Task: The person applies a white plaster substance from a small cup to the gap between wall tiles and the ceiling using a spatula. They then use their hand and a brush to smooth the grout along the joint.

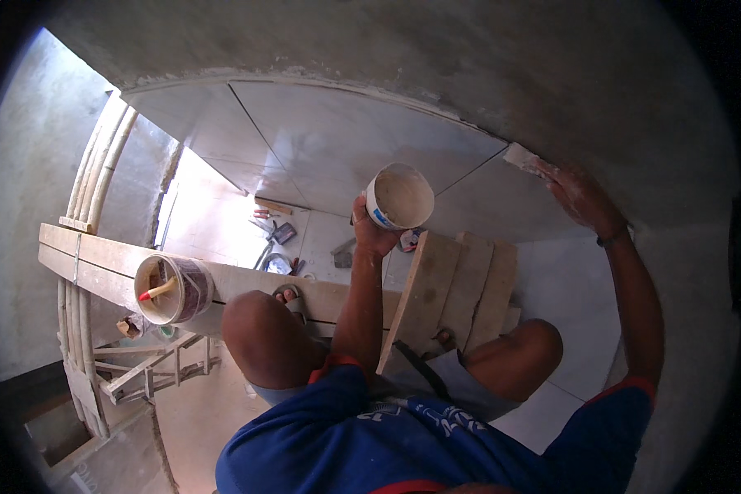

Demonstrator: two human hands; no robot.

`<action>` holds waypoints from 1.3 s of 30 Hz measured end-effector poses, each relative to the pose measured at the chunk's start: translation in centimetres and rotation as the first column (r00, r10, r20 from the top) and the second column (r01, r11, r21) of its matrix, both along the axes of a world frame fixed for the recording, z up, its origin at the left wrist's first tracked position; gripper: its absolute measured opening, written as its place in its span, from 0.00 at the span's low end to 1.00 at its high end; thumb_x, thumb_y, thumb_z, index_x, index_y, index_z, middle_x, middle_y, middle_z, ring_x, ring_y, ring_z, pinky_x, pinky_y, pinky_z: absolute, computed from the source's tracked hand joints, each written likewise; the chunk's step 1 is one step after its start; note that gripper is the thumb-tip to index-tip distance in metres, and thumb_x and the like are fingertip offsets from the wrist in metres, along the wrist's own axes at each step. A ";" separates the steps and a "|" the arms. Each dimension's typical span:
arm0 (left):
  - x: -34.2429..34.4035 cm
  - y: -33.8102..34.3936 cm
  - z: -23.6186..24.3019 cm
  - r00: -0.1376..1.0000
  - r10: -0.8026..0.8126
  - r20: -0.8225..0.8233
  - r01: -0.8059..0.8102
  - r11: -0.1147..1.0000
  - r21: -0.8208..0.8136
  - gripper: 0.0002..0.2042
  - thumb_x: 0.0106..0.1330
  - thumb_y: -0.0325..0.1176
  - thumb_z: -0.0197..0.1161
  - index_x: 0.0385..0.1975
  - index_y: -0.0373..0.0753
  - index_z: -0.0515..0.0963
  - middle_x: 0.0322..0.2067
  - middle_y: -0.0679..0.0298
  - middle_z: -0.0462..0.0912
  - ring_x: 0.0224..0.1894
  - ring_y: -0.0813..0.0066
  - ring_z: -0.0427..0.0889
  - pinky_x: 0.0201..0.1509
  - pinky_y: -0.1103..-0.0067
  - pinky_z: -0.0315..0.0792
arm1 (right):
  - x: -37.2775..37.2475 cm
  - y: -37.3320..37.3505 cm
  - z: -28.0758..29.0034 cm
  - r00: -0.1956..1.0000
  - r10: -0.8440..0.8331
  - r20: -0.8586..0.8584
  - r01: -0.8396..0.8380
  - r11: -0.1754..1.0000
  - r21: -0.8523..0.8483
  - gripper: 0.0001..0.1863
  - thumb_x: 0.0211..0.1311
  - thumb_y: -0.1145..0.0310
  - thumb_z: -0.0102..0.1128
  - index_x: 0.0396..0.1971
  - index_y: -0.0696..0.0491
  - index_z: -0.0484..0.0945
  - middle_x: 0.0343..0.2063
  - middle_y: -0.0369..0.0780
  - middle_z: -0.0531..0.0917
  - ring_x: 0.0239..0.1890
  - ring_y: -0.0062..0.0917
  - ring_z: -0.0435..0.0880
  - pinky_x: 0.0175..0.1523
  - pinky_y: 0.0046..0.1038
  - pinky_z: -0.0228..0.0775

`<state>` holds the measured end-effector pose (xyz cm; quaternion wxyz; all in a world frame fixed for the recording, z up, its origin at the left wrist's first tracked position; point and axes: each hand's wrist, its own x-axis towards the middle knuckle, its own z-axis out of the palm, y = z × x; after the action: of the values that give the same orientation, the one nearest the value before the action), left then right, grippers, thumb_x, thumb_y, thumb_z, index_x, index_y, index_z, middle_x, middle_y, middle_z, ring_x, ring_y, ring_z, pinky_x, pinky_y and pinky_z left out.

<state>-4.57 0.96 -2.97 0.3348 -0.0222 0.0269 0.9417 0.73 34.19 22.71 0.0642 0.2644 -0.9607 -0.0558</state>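
My left hand [369, 226] grips a small white plastic tub [399, 196] with pale grey paste inside, held up at the centre of the view. My right hand [576, 198] reaches to the upper right with a small pale, paste-smeared flat pad [520, 157] in its fingers. The pad is at the top edge of the pale wall tiles [305, 132], where they meet the grey plastered wall [428, 58] and a dark joint line ends.
A bucket [191, 296] with a red-tipped handle inside sits on a plank [99, 251] at the left, near bamboo poles [95, 181]. I squat on boards [461, 296]. Scattered tools [284, 235] lie on the floor tiles below. A wooden frame [156, 366] is at lower left.
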 end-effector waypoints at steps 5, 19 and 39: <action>-0.3 -0.7 0.8 0.997 0.066 -0.049 -0.068 0.997 -0.040 0.37 0.56 0.62 0.53 0.63 0.47 0.62 0.60 0.56 0.66 0.59 0.50 0.68 0.54 0.53 0.69 | 2.4 -5.4 0.3 0.573 -0.042 0.819 0.766 0.382 -0.516 0.23 0.69 0.61 0.47 0.60 0.54 0.65 0.31 0.37 0.79 0.28 0.20 0.76 0.35 0.25 0.73; -0.8 -2.4 3.8 0.963 0.178 -0.203 -0.191 0.981 -0.044 0.37 0.56 0.56 0.56 0.61 0.35 0.63 0.57 0.51 0.70 0.56 0.52 0.72 0.59 0.58 0.67 | 2.1 -14.3 1.5 0.970 0.173 0.169 -0.104 0.929 -0.355 0.15 0.66 0.68 0.50 0.50 0.56 0.72 0.32 0.42 0.80 0.31 0.31 0.78 0.40 0.33 0.70; -0.2 -0.7 5.8 0.953 -0.218 -0.209 0.174 0.962 -0.208 0.33 0.57 0.48 0.56 0.57 0.27 0.66 0.51 0.47 0.75 0.50 0.57 0.78 0.57 0.66 0.70 | -2.5 -17.5 -2.8 0.751 0.241 0.615 -0.159 0.970 -0.186 0.08 0.53 0.71 0.58 0.35 0.55 0.75 0.33 0.45 0.80 0.41 0.38 0.78 0.50 0.37 0.70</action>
<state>-4.77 0.25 2.85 0.4179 0.0586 0.1560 0.8931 -1.82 16.72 19.95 -0.2413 0.3644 -0.8936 0.1023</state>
